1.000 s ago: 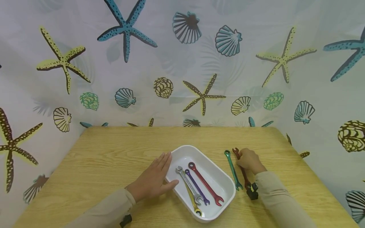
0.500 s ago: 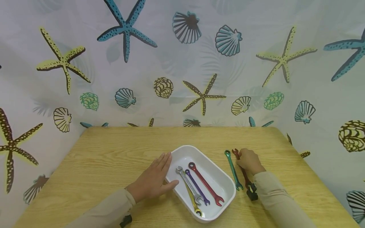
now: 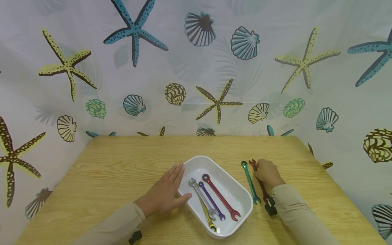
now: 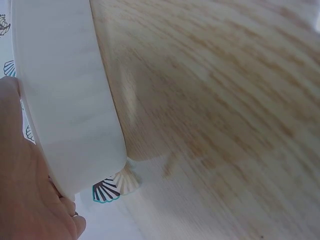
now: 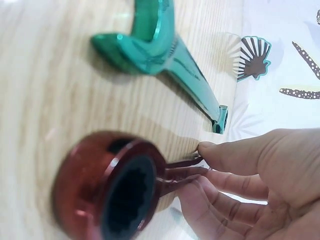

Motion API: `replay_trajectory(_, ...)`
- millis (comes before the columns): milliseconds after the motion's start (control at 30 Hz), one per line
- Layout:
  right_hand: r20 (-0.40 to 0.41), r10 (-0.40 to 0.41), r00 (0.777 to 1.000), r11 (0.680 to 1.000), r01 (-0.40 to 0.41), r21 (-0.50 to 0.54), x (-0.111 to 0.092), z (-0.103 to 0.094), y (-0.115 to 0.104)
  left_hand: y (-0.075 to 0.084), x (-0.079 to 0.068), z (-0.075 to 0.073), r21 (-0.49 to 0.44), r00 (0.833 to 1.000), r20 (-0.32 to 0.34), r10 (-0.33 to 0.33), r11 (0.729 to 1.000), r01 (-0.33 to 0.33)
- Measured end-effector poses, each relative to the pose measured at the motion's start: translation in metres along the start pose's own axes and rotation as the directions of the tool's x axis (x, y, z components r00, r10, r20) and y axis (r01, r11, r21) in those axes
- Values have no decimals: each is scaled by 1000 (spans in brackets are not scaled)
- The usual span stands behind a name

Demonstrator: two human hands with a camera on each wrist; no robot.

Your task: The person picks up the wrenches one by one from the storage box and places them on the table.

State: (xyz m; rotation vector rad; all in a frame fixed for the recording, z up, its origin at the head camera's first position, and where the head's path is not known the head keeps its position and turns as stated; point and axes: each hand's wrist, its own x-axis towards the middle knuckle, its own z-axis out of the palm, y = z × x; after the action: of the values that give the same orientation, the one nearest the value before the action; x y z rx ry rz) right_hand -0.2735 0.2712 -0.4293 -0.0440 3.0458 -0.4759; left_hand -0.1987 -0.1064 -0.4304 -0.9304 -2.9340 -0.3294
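1. Right hand: thumb and fingers pinch the shank of the dark red combination wrench; the gap between them is narrow.
2. Dark red combination wrench: located right of the tray, open end toward the far table edge, ring end toward the person. Whether it touches the table cannot be determined.
3. Green combination wrench: lies on the wood-grain table, between the tray and the dark red wrench, apart from both. Its ring end faces the far edge.
4. Left hand: rests against the left rim of the white tray. The fingers are extended and close together; the thumb is spread wide and reaches over the rim.
5. Tray contents, right to left: red wrench, purple wrench, silver wrench, and yellow wrench. The silver wrench partly covers the yellow one.
6. Background: a white sheet printed with starfish and shells surrounds the far and lateral sides of the table.
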Motion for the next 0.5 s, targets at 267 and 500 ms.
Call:
replay_trajectory(267, 11, -14, 1000, 1000, 14, 3, 0, -3, 0, 2, 0, -1, -11, 1000, 4, -16, 1000, 16)
replay_trajectory(500, 67, -39, 997, 998, 35, 60, -8, -18, -9, 1, 0, 0, -9, 1000, 8, -14, 1000, 14)
